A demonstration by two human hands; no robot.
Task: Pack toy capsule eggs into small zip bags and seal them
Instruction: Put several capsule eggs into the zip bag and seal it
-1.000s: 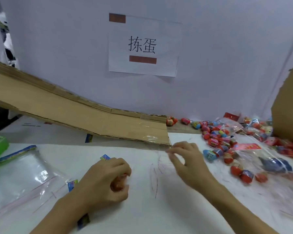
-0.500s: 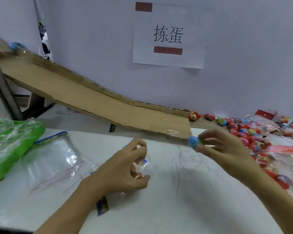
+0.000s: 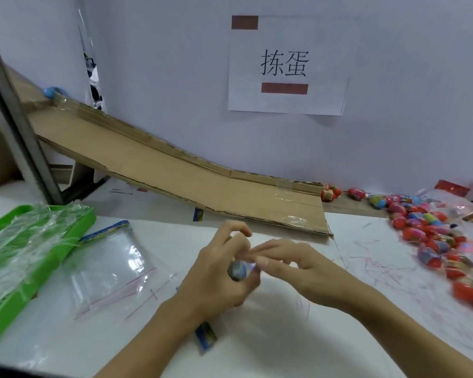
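A: What writing can be read?

B: Two black characters, 拣蛋, are printed on the white paper sign (image 3: 288, 65) taped to the far wall, between two brown bars. No other lettering can be made out.

A: And the containers?

B: A green plastic tray (image 3: 74, 222) wrapped in clear film is seen at the left of the white bench (image 3: 284, 347). Empty clear zip bags (image 3: 112, 264) are spread flat just right of it. At the far right, a heap of red and blue capsule eggs (image 3: 426, 230) is piled loose among plastic bags.

A: Where is the egg being packed?

B: A blue capsule egg (image 3: 237, 270) is gripped in the curled fingers of the left hand (image 3: 219, 274), apparently inside a small clear zip bag (image 3: 206, 334). Its long axis cannot be told through the blur. The bag's mouth is pinched by the right hand (image 3: 298, 266).

A: Anything else?

B: A brown cardboard ramp (image 3: 175, 175) slopes down to the right.
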